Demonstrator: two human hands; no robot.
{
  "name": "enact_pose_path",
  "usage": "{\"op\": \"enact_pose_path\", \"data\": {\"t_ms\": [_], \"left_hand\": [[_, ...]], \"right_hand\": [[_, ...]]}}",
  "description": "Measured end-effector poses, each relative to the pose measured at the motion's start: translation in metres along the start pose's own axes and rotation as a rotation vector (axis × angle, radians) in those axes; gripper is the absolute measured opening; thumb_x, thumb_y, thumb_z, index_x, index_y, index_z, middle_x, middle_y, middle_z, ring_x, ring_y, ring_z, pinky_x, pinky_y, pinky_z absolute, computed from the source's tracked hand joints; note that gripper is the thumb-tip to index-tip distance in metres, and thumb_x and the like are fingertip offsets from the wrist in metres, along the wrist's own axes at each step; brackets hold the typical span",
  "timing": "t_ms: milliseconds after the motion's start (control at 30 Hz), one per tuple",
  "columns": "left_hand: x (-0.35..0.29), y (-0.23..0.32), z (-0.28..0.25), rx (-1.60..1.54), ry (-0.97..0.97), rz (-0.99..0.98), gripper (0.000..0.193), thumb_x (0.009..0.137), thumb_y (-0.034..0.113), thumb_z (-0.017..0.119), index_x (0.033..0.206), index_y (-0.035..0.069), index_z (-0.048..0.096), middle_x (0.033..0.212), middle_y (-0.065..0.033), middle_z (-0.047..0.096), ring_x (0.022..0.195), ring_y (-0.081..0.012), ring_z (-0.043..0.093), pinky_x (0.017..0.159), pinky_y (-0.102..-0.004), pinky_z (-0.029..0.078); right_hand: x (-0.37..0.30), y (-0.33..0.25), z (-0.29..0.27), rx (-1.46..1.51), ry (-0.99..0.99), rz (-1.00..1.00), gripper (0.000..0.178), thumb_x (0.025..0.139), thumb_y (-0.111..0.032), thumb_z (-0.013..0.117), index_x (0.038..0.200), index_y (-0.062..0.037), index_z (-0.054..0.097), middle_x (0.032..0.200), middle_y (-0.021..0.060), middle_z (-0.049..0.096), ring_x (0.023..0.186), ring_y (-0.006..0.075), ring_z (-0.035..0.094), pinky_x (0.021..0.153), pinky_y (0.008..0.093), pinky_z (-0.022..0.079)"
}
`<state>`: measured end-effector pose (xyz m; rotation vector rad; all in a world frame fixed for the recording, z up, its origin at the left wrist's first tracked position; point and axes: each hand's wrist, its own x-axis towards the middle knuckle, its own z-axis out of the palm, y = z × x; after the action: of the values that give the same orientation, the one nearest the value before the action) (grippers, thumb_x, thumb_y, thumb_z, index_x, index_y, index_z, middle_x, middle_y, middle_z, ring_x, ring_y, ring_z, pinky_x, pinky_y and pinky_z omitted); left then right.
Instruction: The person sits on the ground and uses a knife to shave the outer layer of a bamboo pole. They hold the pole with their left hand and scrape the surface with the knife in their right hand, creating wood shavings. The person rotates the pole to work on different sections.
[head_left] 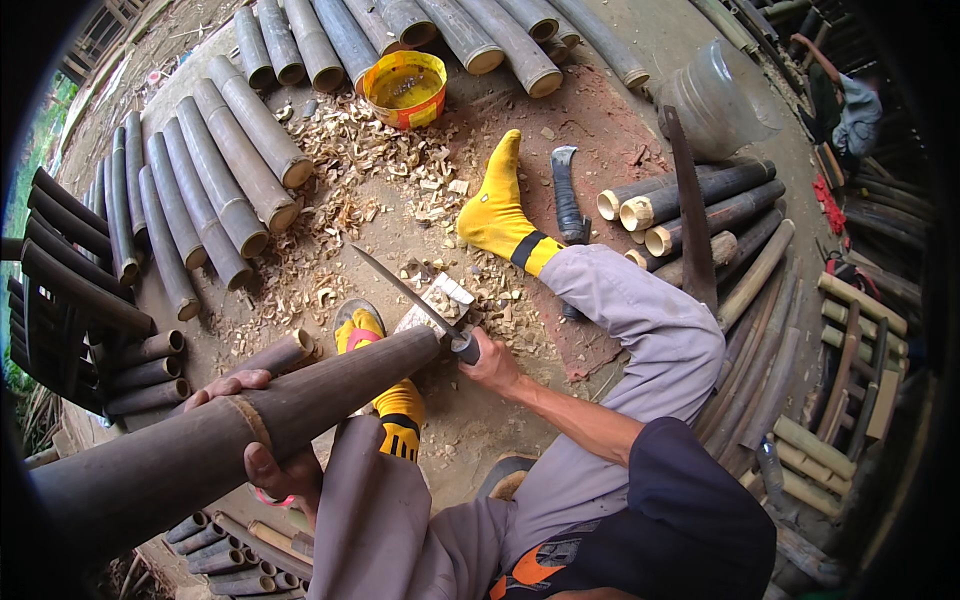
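Note:
A thick dark bamboo pole (330, 395) slants from the lower left across my raised knee, its cut end near the middle of the view. My left hand (285, 475) is wrapped round it beside a pale node ring, with fingertips showing over the far side. In my right hand (490, 364) is the dark handle of a knife (405, 293). Its long narrow blade points up and left, passing close to the pole's cut end; I cannot tell whether the edge touches it. Beyond the blade lies a whitish block (447, 291), near my sandalled foot in a yellow sock (360, 328).
Pale shavings (350, 150) litter the ground around a yellow bucket (404, 90). Bamboo lengths (215, 170) lie left and far; more cut poles (700, 215) are at right. A long upright blade (690, 200), a dark-handled tool (568, 195) and a clear plastic container (715, 100) stand nearby. Another person (858, 110) is far right.

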<state>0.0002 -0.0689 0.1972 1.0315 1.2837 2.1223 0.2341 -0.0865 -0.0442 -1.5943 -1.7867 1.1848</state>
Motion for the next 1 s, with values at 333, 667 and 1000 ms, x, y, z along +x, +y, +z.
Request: {"op": "enact_pose_path", "data": {"t_ms": [333,667,1000], "left_hand": [[0.019,0.009,-0.023,-0.085,-0.078,-0.103,0.065,0.077,0.033,0.058,0.128,0.0,0.037,0.111,-0.0143,0.046,0.105,-0.0287,0.047,0.1,-0.0428,0.034],[0.019,0.0,-0.049,-0.048,0.054,-0.156,0.063,0.069,0.033,0.06,0.123,0.004,0.041,0.106,-0.0106,0.049,0.103,-0.0281,0.05,0.099,-0.0436,0.037],[0.021,-0.003,-0.039,-0.051,0.058,-0.157,0.065,0.067,0.031,0.06,0.122,0.004,0.041,0.105,-0.0115,0.049,0.101,-0.0286,0.051,0.099,-0.0439,0.038]], "right_hand": [[0.001,-0.02,-0.02,-0.036,-0.093,0.172,0.043,0.072,-0.013,0.07,0.109,-0.0042,0.048,0.088,0.025,0.063,0.084,0.0429,0.063,0.071,0.0463,0.051],[0.001,-0.054,-0.04,-0.001,-0.127,-0.01,0.038,0.078,-0.014,0.066,0.106,-0.0006,0.044,0.08,0.0224,0.062,0.071,0.0385,0.066,0.061,0.0433,0.052],[0.014,-0.048,-0.027,-0.132,-0.114,-0.077,0.038,0.075,-0.007,0.069,0.099,-0.0008,0.041,0.077,0.0284,0.061,0.071,0.0453,0.063,0.058,0.0475,0.052]]}}
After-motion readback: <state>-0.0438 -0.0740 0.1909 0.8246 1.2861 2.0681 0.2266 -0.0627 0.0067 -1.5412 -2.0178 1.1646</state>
